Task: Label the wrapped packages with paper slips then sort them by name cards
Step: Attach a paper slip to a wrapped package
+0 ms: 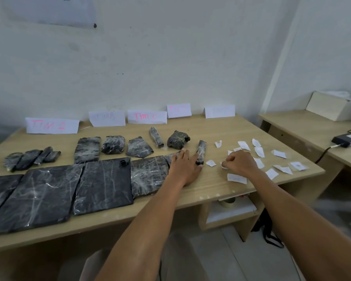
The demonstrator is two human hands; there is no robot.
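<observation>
Labelling seems to be the step in hand. The left hand lies flat on the surface, its grip spread, with the index finger touching the near part of a small wrapped package. Just beside it, the right hand has its grip curled and pinches a paper slip. The package's long axis runs near to far, and its far end points toward the name cards. Next, I judge, the slip must be brought onto the package.
</observation>
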